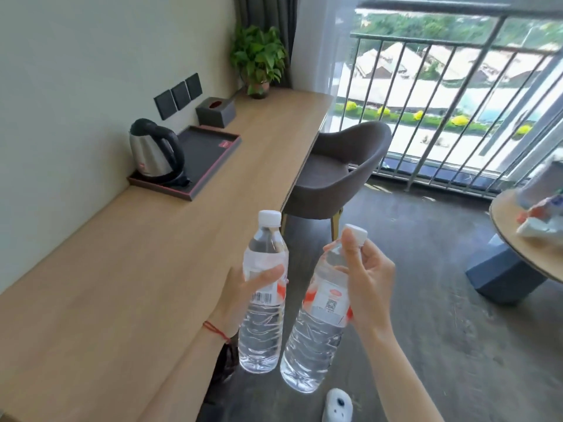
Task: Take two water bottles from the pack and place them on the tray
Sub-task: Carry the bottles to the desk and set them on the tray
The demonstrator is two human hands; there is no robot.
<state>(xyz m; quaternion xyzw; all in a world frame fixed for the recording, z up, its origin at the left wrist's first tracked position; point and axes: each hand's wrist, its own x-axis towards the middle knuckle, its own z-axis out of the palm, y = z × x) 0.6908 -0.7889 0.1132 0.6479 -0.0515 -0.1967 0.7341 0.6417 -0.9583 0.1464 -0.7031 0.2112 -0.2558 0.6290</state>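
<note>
I hold two clear water bottles with white caps and red-white labels in the air beside the desk's front edge. My left hand point(240, 290) grips the left bottle point(263, 318) around its label, upright. My right hand point(365, 278) holds the right bottle point(316, 336) at its neck and label, tilted slightly right, thumb near the cap. The black tray point(210, 153) with a red rim lies further back on the wooden desk by the wall, well ahead of both hands. The torn pack point(539, 214) lies on a round table at the far right.
A steel kettle point(155, 153) stands on the tray's near-left end. Behind the tray are a dark tissue box point(216, 112) and a potted plant point(259, 62). A grey chair point(338, 169) sits at the desk. A blue stool point(502, 269) stands under the round table point(518, 248).
</note>
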